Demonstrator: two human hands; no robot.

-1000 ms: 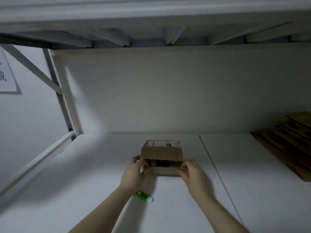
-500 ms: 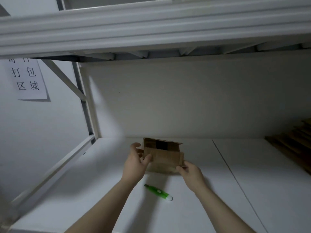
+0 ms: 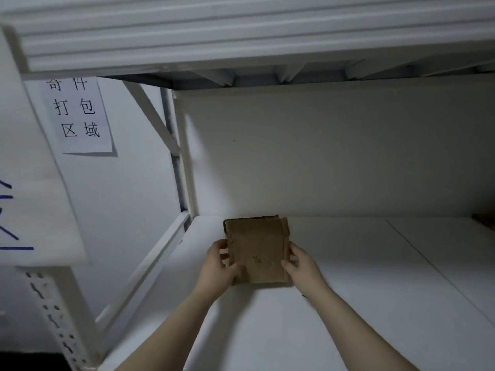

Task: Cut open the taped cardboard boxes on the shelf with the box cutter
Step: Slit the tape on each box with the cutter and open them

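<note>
A small brown cardboard box (image 3: pixel 257 250) is held between both hands over the white shelf board (image 3: pixel 348 277), turned so a plain flat face looks at me. My left hand (image 3: pixel 218 266) grips its left edge, thumb on the front face. My right hand (image 3: pixel 300 265) holds its right edge with the fingers curled round the side. The green box cutter is not visible; the box or my arms may hide it.
The shelf's white back panel (image 3: pixel 334 156) stands behind the box. A shelf beam (image 3: pixel 241 36) hangs low overhead. The perforated upright (image 3: pixel 53 317) and a side rail (image 3: pixel 150 266) bound the left. A paper sign (image 3: pixel 77 116) hangs on the left wall. Flattened cardboard (image 3: pixel 486 220) shows at the far right.
The box has been tipped over from showing its open top to showing a flat face. The view shifted left and up. The green box cutter has dropped out of sight.
</note>
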